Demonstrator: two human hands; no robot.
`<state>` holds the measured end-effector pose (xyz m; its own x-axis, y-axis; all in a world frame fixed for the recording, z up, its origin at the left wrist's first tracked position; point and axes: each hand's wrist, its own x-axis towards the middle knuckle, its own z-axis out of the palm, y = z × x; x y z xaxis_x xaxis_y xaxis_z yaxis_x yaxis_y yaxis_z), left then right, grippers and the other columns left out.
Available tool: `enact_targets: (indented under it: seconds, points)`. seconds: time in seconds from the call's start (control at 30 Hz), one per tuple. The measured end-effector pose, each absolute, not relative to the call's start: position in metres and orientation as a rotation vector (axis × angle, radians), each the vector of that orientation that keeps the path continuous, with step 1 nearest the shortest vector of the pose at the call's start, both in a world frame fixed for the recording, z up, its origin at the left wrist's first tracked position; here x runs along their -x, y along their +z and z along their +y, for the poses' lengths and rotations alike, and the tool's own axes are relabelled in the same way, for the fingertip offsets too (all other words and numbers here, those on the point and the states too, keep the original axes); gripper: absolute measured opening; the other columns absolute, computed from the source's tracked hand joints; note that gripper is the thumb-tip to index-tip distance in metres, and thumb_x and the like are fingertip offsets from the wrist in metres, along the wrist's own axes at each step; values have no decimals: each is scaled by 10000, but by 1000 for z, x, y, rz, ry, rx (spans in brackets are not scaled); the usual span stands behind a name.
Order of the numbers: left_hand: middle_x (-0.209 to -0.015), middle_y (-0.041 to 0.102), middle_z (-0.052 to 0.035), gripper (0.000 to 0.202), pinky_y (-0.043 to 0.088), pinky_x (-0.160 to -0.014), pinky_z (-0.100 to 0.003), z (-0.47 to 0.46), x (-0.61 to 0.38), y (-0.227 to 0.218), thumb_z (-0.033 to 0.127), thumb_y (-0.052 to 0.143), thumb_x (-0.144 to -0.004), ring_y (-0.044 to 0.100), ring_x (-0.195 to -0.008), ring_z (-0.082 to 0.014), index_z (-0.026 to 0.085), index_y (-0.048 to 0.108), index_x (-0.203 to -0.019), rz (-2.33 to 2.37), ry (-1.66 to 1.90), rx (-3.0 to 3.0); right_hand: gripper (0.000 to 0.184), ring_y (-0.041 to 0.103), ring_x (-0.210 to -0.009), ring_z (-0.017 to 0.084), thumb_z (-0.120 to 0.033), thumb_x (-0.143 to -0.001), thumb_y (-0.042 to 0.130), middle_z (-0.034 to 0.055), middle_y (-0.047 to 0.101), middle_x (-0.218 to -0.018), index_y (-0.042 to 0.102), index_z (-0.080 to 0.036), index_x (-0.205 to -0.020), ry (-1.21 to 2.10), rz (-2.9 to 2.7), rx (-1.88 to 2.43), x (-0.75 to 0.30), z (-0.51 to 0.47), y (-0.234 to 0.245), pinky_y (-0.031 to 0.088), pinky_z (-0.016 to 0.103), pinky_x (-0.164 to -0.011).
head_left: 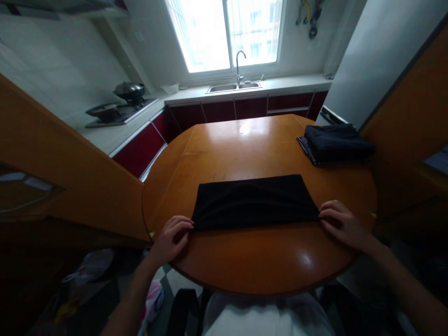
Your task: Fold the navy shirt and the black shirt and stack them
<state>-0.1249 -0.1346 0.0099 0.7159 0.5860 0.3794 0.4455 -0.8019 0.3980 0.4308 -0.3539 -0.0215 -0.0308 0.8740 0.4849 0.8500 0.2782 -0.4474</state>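
A black cloth (252, 201), folded into a wide flat band, lies across the middle of a round wooden table (259, 261). My left hand (171, 239) pinches the cloth's near left corner, fingers curled against the tabletop. My right hand (341, 223) pinches the near right corner in the same way. Both hands rest on the table at the cloth's front edge.
A stack of folded dark cloths (334, 143) sits at the table's far right. Behind are a counter with a sink and tap (238, 79), a stove with a wok (130, 91) at left, and a wooden door (63, 177) beside the table's left.
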Motion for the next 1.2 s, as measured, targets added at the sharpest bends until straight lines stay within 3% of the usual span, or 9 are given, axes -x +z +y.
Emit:
enact_targets:
  seconds: [0.17,0.47,0.7,1.2]
  points:
    - [-1067,683,-65,180,512,-900,-365,-130,109,15,352,667,-935,622,-1017,-225,251,714,-1076,823,687,-2779,105,640,-995,275,-296,-882,708,75,699,-1039,743,-291,-981,-33,-1914,1556,-417,-343,-12,538,451,-852]
    - [-930,688,-49,136,505,-804,-304,-127,103,16,250,607,-988,628,-862,-169,241,742,-1005,613,764,-2835,128,637,-953,234,-262,-959,620,48,731,-994,746,-283,-960,-134,-2092,1521,-417,-341,-13,492,426,-871]
    - [-920,681,-45,126,512,-790,-297,-131,104,10,233,633,-972,624,-862,-170,256,751,-1007,584,820,-2791,126,651,-976,254,-303,-937,659,56,735,-1047,745,-294,-1028,-127,-2054,1538,-413,-341,-15,494,440,-889]
    - [-947,677,-61,132,531,-770,-299,-130,107,-5,240,645,-964,640,-871,-177,260,762,-1020,659,852,-2691,148,649,-920,235,-272,-956,623,32,746,-944,758,-301,-902,-80,-1982,1509,-412,-340,-14,480,422,-853]
